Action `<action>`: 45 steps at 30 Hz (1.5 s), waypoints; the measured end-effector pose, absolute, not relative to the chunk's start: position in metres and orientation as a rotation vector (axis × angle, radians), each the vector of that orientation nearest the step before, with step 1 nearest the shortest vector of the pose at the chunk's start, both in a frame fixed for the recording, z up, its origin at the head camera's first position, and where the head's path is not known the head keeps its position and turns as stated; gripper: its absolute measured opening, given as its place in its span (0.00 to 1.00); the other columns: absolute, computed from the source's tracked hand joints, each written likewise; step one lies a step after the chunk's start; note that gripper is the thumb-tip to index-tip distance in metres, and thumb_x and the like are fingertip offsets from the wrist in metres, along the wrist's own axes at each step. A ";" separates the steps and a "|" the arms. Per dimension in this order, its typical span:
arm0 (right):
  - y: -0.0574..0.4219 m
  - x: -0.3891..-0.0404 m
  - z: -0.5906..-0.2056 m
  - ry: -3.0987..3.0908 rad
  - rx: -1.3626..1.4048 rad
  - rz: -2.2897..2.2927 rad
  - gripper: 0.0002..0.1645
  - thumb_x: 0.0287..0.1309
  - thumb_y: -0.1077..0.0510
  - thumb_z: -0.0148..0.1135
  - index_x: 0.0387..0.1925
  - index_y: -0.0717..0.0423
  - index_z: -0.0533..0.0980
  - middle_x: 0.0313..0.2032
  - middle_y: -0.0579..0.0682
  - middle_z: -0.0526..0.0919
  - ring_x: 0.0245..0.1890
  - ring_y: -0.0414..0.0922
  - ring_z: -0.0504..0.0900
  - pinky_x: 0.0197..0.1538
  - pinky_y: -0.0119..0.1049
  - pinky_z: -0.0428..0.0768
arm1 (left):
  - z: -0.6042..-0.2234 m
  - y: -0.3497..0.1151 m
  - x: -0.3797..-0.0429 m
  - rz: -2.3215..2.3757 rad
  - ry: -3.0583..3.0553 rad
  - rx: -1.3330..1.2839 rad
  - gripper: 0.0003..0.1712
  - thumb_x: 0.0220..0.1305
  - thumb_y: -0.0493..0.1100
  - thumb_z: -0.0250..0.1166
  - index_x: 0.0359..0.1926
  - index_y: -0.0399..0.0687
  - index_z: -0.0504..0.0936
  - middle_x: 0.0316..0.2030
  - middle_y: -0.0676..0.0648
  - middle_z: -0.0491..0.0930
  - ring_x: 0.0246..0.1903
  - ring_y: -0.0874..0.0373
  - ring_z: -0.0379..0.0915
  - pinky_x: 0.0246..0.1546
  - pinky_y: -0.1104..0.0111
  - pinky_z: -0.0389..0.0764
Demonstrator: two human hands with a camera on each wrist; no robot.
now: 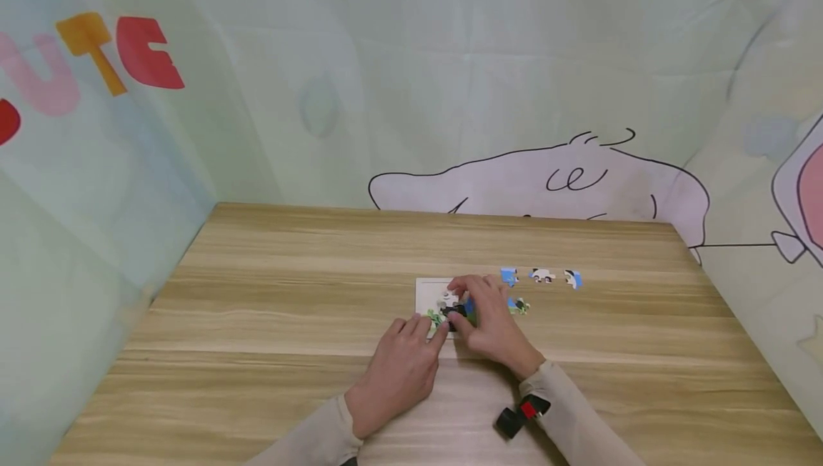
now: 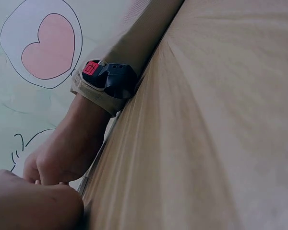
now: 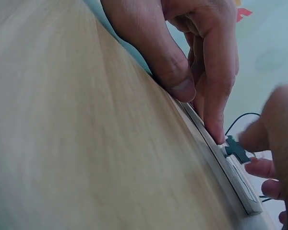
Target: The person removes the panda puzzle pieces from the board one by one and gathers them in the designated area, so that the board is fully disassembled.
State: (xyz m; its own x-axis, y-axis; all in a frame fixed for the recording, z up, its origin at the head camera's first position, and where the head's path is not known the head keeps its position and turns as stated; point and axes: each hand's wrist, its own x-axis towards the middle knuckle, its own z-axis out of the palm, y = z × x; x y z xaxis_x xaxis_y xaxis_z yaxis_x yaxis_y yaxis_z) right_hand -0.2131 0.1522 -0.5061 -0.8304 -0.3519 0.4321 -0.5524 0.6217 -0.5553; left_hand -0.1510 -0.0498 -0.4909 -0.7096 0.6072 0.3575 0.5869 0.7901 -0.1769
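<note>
A small white puzzle tray point(image 1: 424, 293) lies on the table beneath both hands, with green and black pieces point(image 1: 435, 318) in its near part. My right hand point(image 1: 491, 319) pinches a black-and-white puzzle piece point(image 1: 449, 299) between thumb and forefinger over the tray. Seen from the right wrist, the dark piece point(image 3: 237, 150) stands tilted just above the tray's surface. At the near left corner, my left hand point(image 1: 401, 359) rests with extended fingers on the tray. Its thumb touches the edge and its forefinger point(image 3: 217, 110) reaches down to the pieces.
Behind the right hand lie loose puzzle pieces: a blue one point(image 1: 509, 276), a black-and-white one point(image 1: 542, 276), a blue-and-white one point(image 1: 573, 279) and a green-and-blue one point(image 1: 519, 306). A cartoon-printed curtain point(image 1: 411, 94) hangs beyond the table's far edge. A black wrist camera point(image 1: 522, 416) sits on the right sleeve.
</note>
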 end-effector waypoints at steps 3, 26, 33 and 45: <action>0.151 -0.213 -0.506 -2.488 0.708 1.080 0.14 0.63 0.62 0.70 0.50 0.52 0.81 0.40 0.48 0.89 0.44 0.47 0.79 0.55 0.47 0.65 | -0.491 -0.050 -0.151 0.079 -2.570 -0.896 0.25 0.64 0.53 0.73 0.61 0.53 0.88 0.43 0.48 0.87 0.47 0.54 0.86 0.46 0.62 0.82; 0.256 -0.212 -0.500 -2.299 -0.065 1.254 0.11 0.61 0.74 0.61 0.41 0.64 0.84 0.31 0.56 0.84 0.33 0.29 0.74 0.42 0.24 0.68 | -0.490 -0.047 -0.150 0.082 -2.596 -0.896 0.24 0.68 0.51 0.70 0.63 0.53 0.87 0.45 0.47 0.88 0.49 0.53 0.86 0.48 0.62 0.84; 0.272 -0.211 -0.499 -2.503 -0.039 1.169 0.09 0.61 0.71 0.62 0.38 0.60 0.85 0.34 0.57 0.88 0.31 0.29 0.76 0.39 0.20 0.71 | -0.490 -0.049 -0.149 0.074 -2.613 -0.883 0.26 0.66 0.51 0.71 0.64 0.53 0.87 0.45 0.46 0.87 0.50 0.53 0.86 0.49 0.61 0.84; 0.270 -0.211 -0.499 -2.603 -0.066 1.021 0.09 0.59 0.69 0.62 0.38 0.59 0.84 0.34 0.55 0.87 0.35 0.39 0.77 0.43 0.24 0.68 | -0.490 -0.049 -0.150 0.054 -2.619 -0.891 0.25 0.67 0.50 0.71 0.64 0.52 0.87 0.44 0.46 0.87 0.50 0.53 0.86 0.49 0.61 0.84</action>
State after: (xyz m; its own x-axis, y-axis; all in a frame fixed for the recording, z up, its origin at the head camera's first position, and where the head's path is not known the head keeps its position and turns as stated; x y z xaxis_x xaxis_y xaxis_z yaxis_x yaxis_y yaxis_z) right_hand -0.2114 0.2700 -0.4989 -0.9400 0.1662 0.2980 -0.0808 0.7400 -0.6677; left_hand -0.1496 -0.0489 -0.4897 -0.7301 0.5958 0.3345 0.5815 0.7989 -0.1537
